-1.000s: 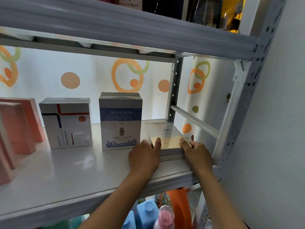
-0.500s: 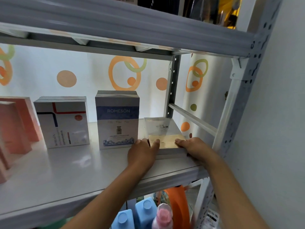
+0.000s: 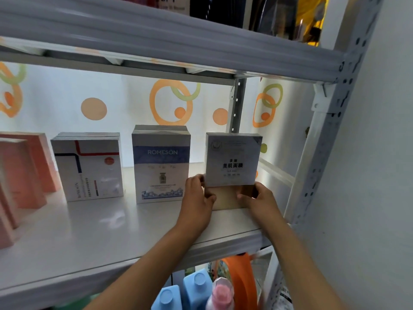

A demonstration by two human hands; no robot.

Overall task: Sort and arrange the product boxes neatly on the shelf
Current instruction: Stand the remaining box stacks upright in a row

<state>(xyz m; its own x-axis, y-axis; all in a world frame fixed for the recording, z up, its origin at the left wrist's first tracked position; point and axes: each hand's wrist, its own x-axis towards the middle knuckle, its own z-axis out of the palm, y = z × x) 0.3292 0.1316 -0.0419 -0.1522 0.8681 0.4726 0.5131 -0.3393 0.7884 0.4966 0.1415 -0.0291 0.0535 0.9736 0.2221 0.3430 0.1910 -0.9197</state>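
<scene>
Both hands hold one grey-and-tan box point(image 3: 232, 163) upright at the right end of the white shelf point(image 3: 111, 229), its bottom edge on the shelf surface. The left hand point(image 3: 197, 198) grips its lower left corner, the right hand point(image 3: 260, 199) its lower right, thumbs across the tan band. The front reads 美肌面膜 in dark characters; the smaller print is too fine to read. Just to its left stands a blue-and-white box point(image 3: 161, 163) marked ROMESÒN, with a bottle pictured beneath. Further left stands a white box point(image 3: 88, 166) with red and navy lines — "ROMESON" runs sideways along it — then pink boxes point(image 3: 24, 171). Blue bottles point(image 3: 196, 289) sit below.
</scene>
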